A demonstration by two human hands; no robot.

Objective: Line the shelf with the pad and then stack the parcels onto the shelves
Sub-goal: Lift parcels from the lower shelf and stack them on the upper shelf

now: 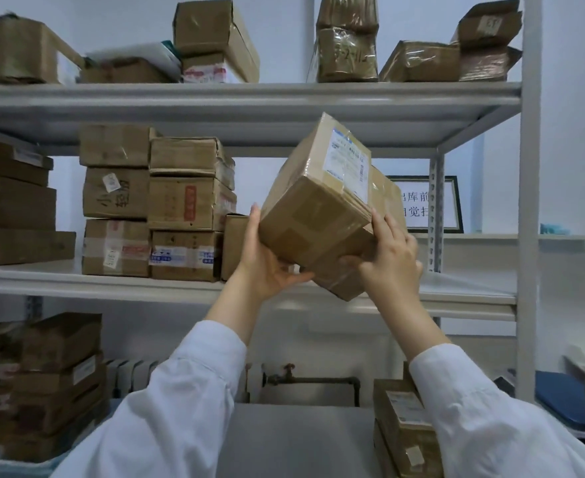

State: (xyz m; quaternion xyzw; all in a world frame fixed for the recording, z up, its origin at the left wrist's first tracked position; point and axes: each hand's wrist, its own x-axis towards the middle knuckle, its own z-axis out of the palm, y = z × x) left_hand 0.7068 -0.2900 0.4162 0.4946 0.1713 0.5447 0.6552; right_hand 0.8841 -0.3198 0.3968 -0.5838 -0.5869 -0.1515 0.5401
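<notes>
Brown cardboard parcel (318,215), taped and carrying a white shipping label on its upper face, is held tilted in the air in front of the open right part of the grey metal middle shelf (456,294), touching no shelf. The left hand (267,260) grasps its lower left corner, fingers (255,219) lying up the side and thumb underneath. The right hand (387,260) grasps the lower right edge, its fingers curled under the carton. Both arms wear white sleeves (187,391). Stacked brown cartons (153,201) fill the left of the same shelf, just beside the left hand. More cartons stand on the top shelf (249,94). A framed sign (418,205) hangs behind the parcel.
</notes>
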